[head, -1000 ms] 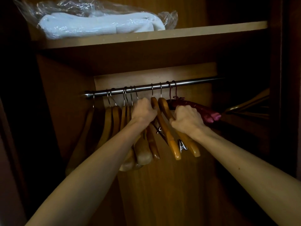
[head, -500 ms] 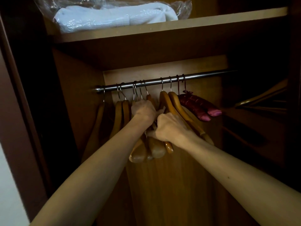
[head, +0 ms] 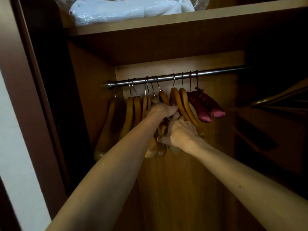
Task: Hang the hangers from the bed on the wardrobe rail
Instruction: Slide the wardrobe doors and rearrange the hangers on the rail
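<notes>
Left hand: the left hand (head: 162, 109) reaches into the wardrobe with its fingers curled round the upper part of the wooden hangers (head: 180, 104) in the middle of the row, just under their hooks.
Right hand: the right hand (head: 180, 133) sits just below and to the right of the left one, touching it; its fingers are curled into the same cluster of hangers, lower down on their arms. Exactly which hanger each of the hands holds cannot be told, since the fingers are hidden among the wood.
Hangers: all of them hang by metal hooks from the rail, bunched toward its left end; the rounded lower ends of a few show beneath the hands.
Padded hangers: two dark red padded hangers (head: 205, 105) hang at the right end of the row, just beside the wooden ones and not touched by either hand.
Rail: the wardrobe rail (head: 216, 74) is a shiny metal bar running across under the shelf, its right part bare of hooks.
Shelf: the shelf (head: 233, 15) above the rail carries a white folded bundle (head: 126, 9) wrapped in clear plastic.
Right side: further wooden hangers (head: 281, 99) lie in shadow at the right of the wardrobe, well apart from the hands.
</notes>
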